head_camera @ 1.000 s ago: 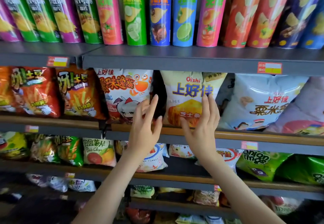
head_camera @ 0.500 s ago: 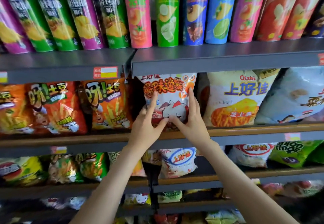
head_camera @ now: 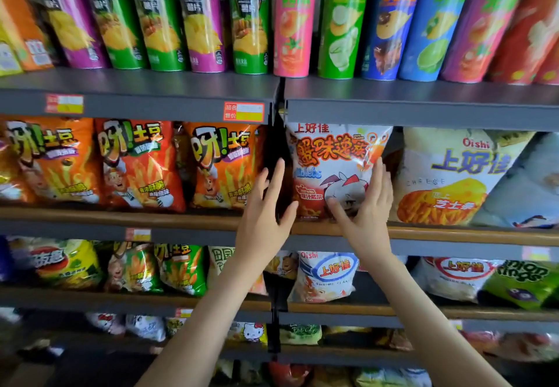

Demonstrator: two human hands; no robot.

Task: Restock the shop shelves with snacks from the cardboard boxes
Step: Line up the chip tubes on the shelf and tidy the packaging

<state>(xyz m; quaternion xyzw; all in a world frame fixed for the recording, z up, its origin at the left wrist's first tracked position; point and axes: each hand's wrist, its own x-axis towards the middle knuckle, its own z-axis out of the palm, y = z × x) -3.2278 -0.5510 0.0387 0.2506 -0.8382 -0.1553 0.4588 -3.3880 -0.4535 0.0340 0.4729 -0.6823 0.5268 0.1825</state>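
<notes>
A white crab-flavour snack bag with red lettering stands upright on the second shelf, at its left end. My right hand lies flat against the bag's lower right front, fingers straight and thumb spread across it. My left hand is raised at the bag's left edge, in front of the dark gap beside the shelf divider, fingers straight; whether it touches the bag I cannot tell. No cardboard box is in view.
Orange fries bags fill the shelf to the left, a yellow Oishi cheese bag stands to the right. Tall chip tubes line the top shelf. Lower shelves hold more bags, such as a white shrimp-flake bag.
Both hands moved left from the yellow cheese bag to the white crab bag and spread apart to its two sides. The camera view panned left with them.
</notes>
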